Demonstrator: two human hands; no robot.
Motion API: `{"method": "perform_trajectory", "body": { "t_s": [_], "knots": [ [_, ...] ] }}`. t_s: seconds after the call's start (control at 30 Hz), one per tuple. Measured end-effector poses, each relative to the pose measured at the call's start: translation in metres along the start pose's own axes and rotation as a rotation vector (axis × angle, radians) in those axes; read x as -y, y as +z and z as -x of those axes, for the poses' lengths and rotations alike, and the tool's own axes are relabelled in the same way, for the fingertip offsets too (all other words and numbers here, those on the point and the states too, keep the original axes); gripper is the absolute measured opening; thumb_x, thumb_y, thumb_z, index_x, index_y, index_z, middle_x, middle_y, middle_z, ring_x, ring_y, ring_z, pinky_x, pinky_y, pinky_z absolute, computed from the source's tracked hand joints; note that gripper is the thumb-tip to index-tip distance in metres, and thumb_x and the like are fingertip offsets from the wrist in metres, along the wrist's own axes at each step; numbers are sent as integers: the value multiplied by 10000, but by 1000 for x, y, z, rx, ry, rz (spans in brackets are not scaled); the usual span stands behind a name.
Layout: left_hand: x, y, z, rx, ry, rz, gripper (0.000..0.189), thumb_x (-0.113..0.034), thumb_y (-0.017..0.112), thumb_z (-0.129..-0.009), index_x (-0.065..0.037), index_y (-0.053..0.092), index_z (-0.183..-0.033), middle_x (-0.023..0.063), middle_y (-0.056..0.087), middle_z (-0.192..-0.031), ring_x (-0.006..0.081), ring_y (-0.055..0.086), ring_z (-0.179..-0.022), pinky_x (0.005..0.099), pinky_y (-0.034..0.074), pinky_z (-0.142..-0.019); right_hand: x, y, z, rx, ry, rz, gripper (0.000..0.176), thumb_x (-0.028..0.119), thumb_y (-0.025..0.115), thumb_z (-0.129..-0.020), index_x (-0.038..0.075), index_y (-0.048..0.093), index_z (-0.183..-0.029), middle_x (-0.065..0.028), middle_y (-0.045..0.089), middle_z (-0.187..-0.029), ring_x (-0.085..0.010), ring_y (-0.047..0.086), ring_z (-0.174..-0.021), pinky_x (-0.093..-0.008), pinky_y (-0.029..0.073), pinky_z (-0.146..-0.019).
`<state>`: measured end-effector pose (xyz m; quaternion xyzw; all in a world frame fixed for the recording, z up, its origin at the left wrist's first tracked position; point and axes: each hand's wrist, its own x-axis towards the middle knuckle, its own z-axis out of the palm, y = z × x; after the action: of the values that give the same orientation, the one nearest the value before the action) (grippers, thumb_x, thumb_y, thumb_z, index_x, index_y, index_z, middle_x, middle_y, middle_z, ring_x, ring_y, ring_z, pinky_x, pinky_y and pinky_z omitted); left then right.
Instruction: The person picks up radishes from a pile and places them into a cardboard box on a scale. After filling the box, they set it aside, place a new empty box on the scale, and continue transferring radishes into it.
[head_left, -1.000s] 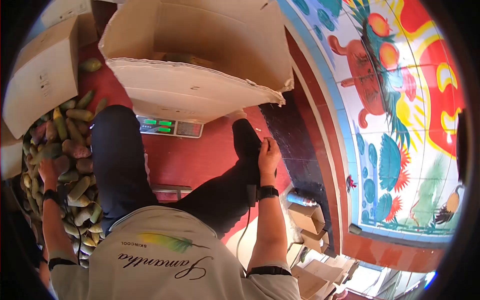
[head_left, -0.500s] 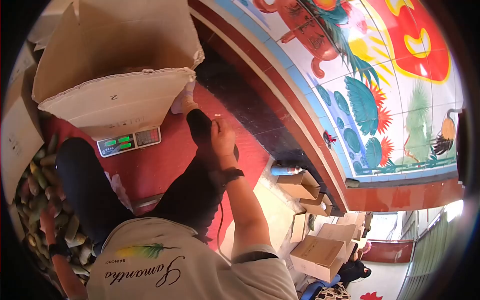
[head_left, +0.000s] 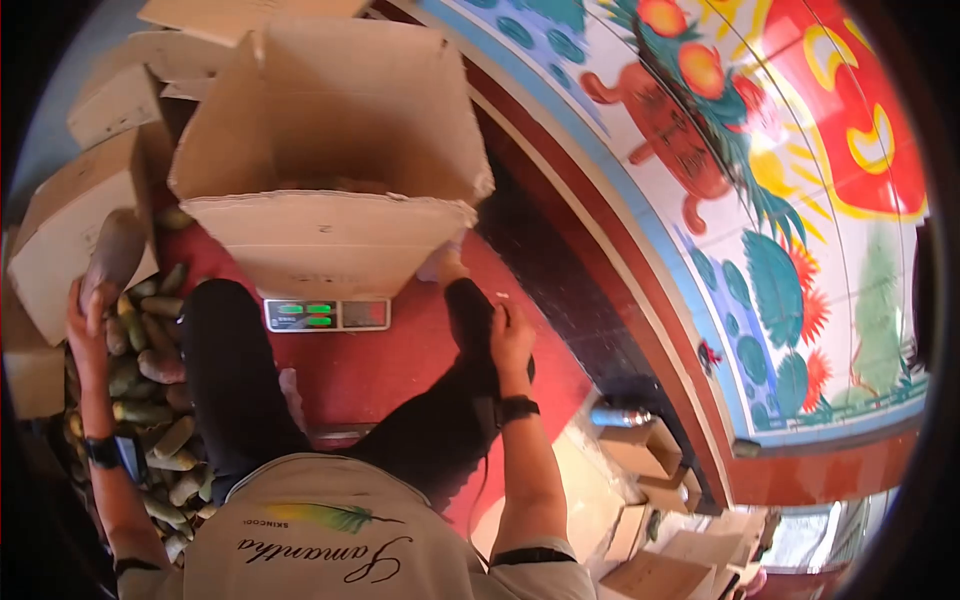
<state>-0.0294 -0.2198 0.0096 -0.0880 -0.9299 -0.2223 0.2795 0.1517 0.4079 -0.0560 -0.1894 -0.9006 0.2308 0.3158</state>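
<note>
At the left, my left hand [head_left: 88, 325] is closed round the lower end of a large brownish oblong fruit [head_left: 115, 248], raised above the pile of green-brown produce [head_left: 160, 365]. My right hand [head_left: 512, 345] rests by my right knee, its fingers pinched on a small white piece [head_left: 503, 296]. In front of my legs a big open cardboard box [head_left: 325, 235] stands on a digital scale [head_left: 328, 315] with lit green displays. The bottom inside the box is hardly visible.
Other cardboard boxes [head_left: 80, 220] stand at the left, beyond the produce. Red flooring [head_left: 400, 370] lies between my legs. A painted tile wall [head_left: 740, 200] runs along the right, with a blue bottle [head_left: 620, 416] and several boxes [head_left: 640, 448] at the lower right.
My left hand has come up from the pile with the large fruit in it. The view has shifted, so the box and scale appear further right and lower. My right hand keeps its pinch.
</note>
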Motion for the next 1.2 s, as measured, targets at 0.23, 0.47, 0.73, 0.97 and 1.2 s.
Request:
{"method": "perform_trajectory", "body": {
  "t_s": [0.23,0.47,0.73,0.97,1.2],
  "knots": [
    [-186,-9,-68,-37,-26,559,356,-195,555,-781,7,498,-1068,106,562,-920,160,517,-883,291,419,-795,-2,-1,1,-21,-15,-25,116,92,530,-836,19,608,-880,-123,618,-733,-206,603,-584,-316,470,-544],
    [-254,26,-104,-17,265,407,373,-175,705,-667,-4,542,-955,134,571,-837,280,555,-793,355,435,-722,0,-3,2,-20,39,-77,125,109,524,-851,16,607,-863,-116,599,-652,-191,595,-543,-305,464,-510],
    [-272,40,-118,70,387,182,351,-288,705,-673,-1,558,-813,148,555,-708,332,528,-720,393,388,-716,3,-4,0,14,55,-90,138,120,514,-864,10,598,-866,-106,581,-643,-172,566,-517,-290,446,-489],
    [-266,58,-121,21,393,259,296,-250,644,-746,-13,521,-618,131,502,-558,328,490,-572,379,398,-662,6,-5,0,28,66,-77,126,110,518,-854,7,590,-863,-131,586,-674,-220,576,-548,-325,452,-514],
    [-263,61,-116,-107,509,120,276,-220,590,-795,-47,512,-595,93,508,-571,283,496,-586,355,393,-721,8,-6,-1,46,112,-115,113,90,523,-838,4,590,-868,-135,585,-683,-240,577,-566,-342,456,-533]
  ]
}}
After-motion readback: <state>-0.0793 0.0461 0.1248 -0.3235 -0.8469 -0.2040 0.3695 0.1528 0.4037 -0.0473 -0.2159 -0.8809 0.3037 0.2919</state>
